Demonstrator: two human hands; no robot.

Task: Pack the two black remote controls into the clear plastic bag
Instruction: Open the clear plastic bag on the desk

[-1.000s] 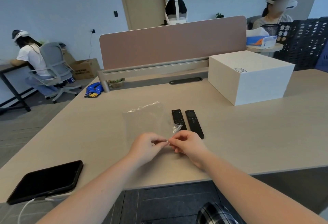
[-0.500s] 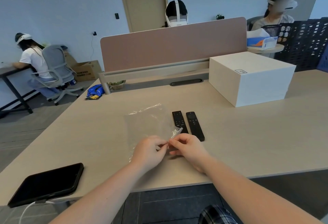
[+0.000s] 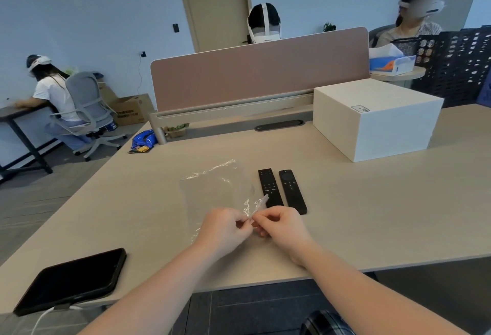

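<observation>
Two black remote controls lie side by side on the beige desk: the left remote (image 3: 269, 185) and the right remote (image 3: 291, 190), both pointing away from me. A clear plastic bag (image 3: 212, 188) lies flat just left of them. My left hand (image 3: 223, 228) and my right hand (image 3: 281, 225) meet at the bag's near edge, each pinching the plastic between thumb and fingers. A twisted corner of the bag sticks up between them, over the near end of the left remote. Neither hand touches a remote.
A black phone (image 3: 71, 280) with a white cable lies at the near left desk corner. A white box (image 3: 377, 117) stands at the back right, a pink divider panel (image 3: 255, 69) behind. Blue snack packets (image 3: 143, 139) lie at the far left edge. Several people sit beyond.
Both hands stay pinched on the bag's near edge and have shifted slightly toward me. The remotes have not moved.
</observation>
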